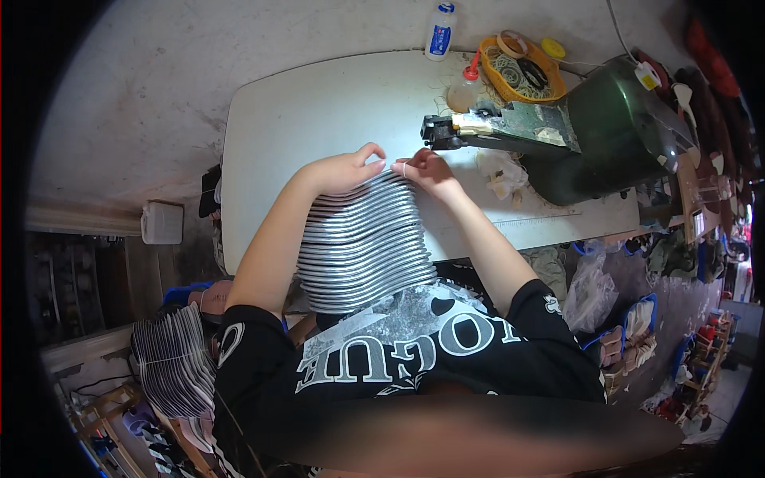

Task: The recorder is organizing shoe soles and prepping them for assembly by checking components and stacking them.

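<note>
A tall stack of thin, curved grey-silver sole-shaped sheets (362, 247) leans from my lap onto the table's near edge. At its far end, my left hand (347, 170) rests against the top left corner, thumb and index finger curved with a gap between the tips; its other fingers are hidden. Across from it, my right hand (429, 173) is at the top right corner with thumb and fingers pinched together. A thin white band (405, 170) shows at those right fingertips; how far it runs cannot be seen.
On the white table (271, 135) stands a dark green machine (606, 127), its arm just beyond my right hand. Behind are a red-capped squeeze bottle (464, 94), a yellow basket (522, 92) of loops and tape, and a white bottle (439, 36). Another tied stack (171, 358) sits at left.
</note>
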`<state>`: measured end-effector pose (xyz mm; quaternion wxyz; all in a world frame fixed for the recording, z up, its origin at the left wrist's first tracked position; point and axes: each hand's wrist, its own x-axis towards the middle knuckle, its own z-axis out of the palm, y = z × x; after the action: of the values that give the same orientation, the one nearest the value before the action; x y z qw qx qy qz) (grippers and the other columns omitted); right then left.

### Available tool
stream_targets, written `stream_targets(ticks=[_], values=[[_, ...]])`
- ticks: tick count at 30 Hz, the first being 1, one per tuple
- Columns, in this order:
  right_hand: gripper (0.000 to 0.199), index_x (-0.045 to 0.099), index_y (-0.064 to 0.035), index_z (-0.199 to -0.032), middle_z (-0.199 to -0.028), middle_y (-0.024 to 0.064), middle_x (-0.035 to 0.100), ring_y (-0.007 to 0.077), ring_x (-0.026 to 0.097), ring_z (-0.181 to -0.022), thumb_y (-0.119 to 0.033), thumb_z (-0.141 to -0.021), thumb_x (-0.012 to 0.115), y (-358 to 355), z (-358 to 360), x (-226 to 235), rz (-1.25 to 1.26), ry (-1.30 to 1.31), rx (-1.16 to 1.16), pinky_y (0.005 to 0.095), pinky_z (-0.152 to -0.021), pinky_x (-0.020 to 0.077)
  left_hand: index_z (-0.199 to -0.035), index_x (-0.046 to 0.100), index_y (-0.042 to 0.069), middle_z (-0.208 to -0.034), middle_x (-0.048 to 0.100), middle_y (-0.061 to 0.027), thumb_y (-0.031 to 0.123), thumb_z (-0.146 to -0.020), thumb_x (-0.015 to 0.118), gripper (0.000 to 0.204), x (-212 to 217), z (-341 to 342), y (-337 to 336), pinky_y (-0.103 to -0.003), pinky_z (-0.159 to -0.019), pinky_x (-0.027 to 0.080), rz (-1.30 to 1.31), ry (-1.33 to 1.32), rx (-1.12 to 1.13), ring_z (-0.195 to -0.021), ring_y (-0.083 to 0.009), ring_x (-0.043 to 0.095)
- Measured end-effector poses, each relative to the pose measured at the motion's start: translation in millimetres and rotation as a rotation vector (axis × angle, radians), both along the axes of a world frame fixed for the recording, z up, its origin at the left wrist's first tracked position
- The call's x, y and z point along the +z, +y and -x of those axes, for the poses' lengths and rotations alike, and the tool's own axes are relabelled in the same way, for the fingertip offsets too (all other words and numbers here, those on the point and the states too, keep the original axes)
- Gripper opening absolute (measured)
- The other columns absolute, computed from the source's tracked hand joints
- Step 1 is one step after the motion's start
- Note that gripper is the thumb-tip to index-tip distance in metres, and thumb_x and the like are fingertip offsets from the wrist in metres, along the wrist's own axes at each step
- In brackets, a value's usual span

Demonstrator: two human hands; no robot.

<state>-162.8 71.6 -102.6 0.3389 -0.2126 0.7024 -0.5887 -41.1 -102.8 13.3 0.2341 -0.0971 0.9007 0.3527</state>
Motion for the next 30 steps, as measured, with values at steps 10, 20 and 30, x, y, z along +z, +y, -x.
stream_targets(ticks=[10, 20, 30], values=[[0.082, 0.042, 0.0033, -0.118, -0.11, 0.0193, 0.061, 0.0244, 0.058, -0.107, -0.043, -0.064, 0.084, -7, 1, 18, -0.162, 0.206, 0.397, 0.0321, -0.094, 0.0439, -0.128, 0.05, 0.017, -0.1, 0.062, -0.0089, 0.057, -0.097, 0.027, 0.056, -6, 27, 2, -0.034, -0.071, 0.051, -0.123, -0.283, 0.006, -0.077, -0.0191, 0.06], [0.102, 0.036, 0.0, -0.129, -0.117, 0.0243, 0.055, 0.0314, 0.055, -0.111, -0.051, -0.055, 0.085, 14, -9, 34, -0.265, 0.223, 0.494, 0.0366, -0.099, 0.0406, -0.115, 0.064, 0.003, -0.112, 0.063, -0.0205, 0.062, -0.094, 0.028, 0.073, -19, -12, -14, -0.041, -0.094, 0.044, 0.083, -0.285, -0.103, -0.103, -0.0345, 0.061], [0.08, 0.055, 0.0057, -0.111, -0.084, 0.0196, 0.064, 0.0287, 0.064, -0.083, -0.059, -0.068, 0.075, 92, -73, 64, -0.464, 0.184, 0.678, 0.035, -0.073, 0.0512, -0.121, 0.058, 0.001, -0.112, 0.063, -0.0202, 0.057, -0.084, 0.059, 0.067, -19, -140, -59, -0.037, -0.092, 0.045, -0.062, -0.264, 0.207, -0.103, -0.0303, 0.061]])
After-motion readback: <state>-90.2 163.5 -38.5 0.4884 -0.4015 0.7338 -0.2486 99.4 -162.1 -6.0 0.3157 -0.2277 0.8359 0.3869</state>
